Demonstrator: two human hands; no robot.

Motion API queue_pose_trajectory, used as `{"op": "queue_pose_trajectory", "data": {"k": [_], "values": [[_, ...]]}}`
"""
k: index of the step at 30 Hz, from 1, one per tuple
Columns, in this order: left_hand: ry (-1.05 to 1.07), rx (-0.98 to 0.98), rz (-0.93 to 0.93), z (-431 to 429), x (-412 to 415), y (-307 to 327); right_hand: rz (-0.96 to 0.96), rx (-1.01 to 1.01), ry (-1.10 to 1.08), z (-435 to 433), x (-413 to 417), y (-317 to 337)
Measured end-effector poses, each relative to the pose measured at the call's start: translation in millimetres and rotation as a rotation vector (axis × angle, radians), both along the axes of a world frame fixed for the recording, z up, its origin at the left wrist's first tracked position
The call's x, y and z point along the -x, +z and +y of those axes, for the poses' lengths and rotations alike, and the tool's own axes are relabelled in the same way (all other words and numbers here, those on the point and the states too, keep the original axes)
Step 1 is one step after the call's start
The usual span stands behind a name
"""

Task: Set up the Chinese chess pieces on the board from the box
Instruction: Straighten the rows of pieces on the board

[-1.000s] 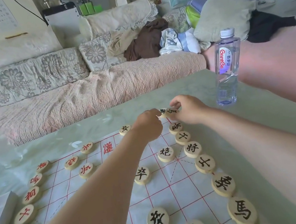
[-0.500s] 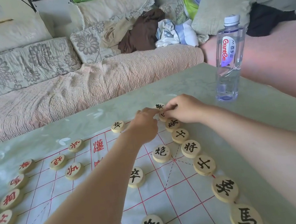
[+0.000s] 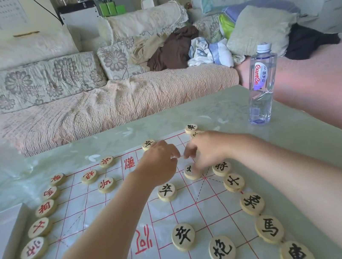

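Right grip (image 3: 206,154) is reaching down, bent fingertips (image 3: 195,167) touching a black-lettered piece (image 3: 189,174) just inside the board's (image 3: 213,203) right-edge row, probably to seat it on its line crossing. Whether it is pinching the piece cannot be told. Left grip (image 3: 162,166) is hovering beside it with fingers curled and contents hidden. Row pieces beneath the right grip are lying covered. The box (image 3: 1,236) is sitting cut off at the worktop's (image 3: 300,131) left edge.

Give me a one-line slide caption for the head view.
Left hand and right hand nearly meet over the Chinese chess board, right fingertips on a black piece; water bottle beyond.
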State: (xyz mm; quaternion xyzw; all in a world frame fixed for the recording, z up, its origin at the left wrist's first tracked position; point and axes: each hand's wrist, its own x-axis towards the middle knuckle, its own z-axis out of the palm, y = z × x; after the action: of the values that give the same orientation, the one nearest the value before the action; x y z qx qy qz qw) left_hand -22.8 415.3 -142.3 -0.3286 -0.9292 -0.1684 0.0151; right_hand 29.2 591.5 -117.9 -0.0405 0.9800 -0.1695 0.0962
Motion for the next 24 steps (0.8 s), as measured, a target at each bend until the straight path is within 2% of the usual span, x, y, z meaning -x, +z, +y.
{"op": "queue_pose_trajectory", "data": {"k": [2,5,10,14,18,24], "values": [[0.016,-0.003,-0.037,-15,-10,4,-0.015,-0.126,0.040,-8,-4,-4],[0.006,0.089,-0.095,-33,-23,8,0.069,-0.257,0.086,-15,-7,-11],[-0.009,0.210,-0.174,-48,-33,13,0.180,-0.157,0.016,-25,-1,-11],[0.003,0.208,-0.269,-49,-29,8,0.280,-0.087,-0.105,-34,20,-16],[0.002,0.164,-0.312,-52,-23,3,0.388,-0.142,-0.123,-44,51,-27],[0.001,0.127,-0.321,-53,-19,-3,0.363,-0.255,-0.123,-50,73,-43]]}}
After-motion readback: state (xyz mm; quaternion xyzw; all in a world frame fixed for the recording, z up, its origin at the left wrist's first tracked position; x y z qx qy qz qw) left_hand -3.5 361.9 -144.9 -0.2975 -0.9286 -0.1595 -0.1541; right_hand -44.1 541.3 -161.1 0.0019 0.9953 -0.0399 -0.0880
